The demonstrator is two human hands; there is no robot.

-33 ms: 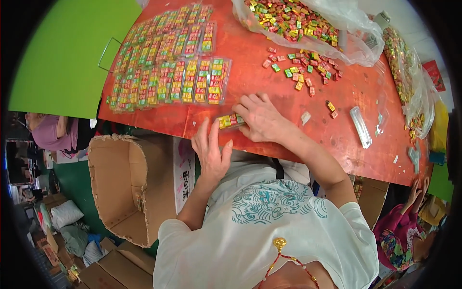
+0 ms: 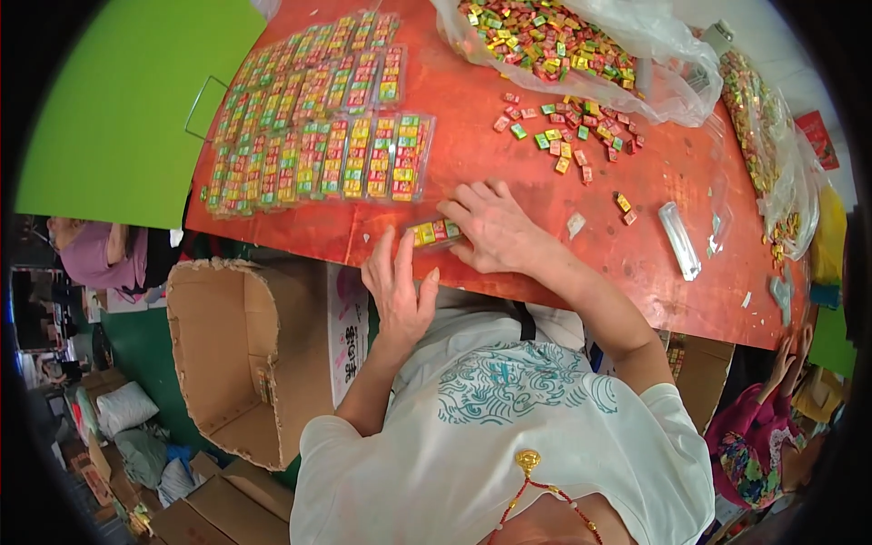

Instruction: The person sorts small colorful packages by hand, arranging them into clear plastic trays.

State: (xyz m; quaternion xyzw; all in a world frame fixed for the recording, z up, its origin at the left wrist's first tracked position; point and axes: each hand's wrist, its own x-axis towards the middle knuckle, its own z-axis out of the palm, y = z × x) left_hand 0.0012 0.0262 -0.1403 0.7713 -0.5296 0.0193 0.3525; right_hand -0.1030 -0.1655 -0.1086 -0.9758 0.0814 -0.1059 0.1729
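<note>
A narrow clear plastic tray (image 2: 436, 232) with a row of small yellow, green and red blocks lies near the table's front edge. My right hand (image 2: 495, 227) curls over its right end, fingers bent and closed on it, hiding that part. At the left end my left hand (image 2: 398, 286) has its fingers stretched out and the thumb apart, the fingertips beside or touching the tray. Several filled trays (image 2: 354, 159) of the same kind lie in rows at the left. Loose small blocks (image 2: 581, 136) are scattered beyond my right hand.
An opened plastic bag (image 2: 545, 41) of blocks lies at the back, and another full bag (image 2: 772, 154) at the right. Stacked empty clear trays (image 2: 679, 241) rest on the red table (image 2: 590, 272). A cardboard box (image 2: 222, 354) stands below left. Other people are at both sides.
</note>
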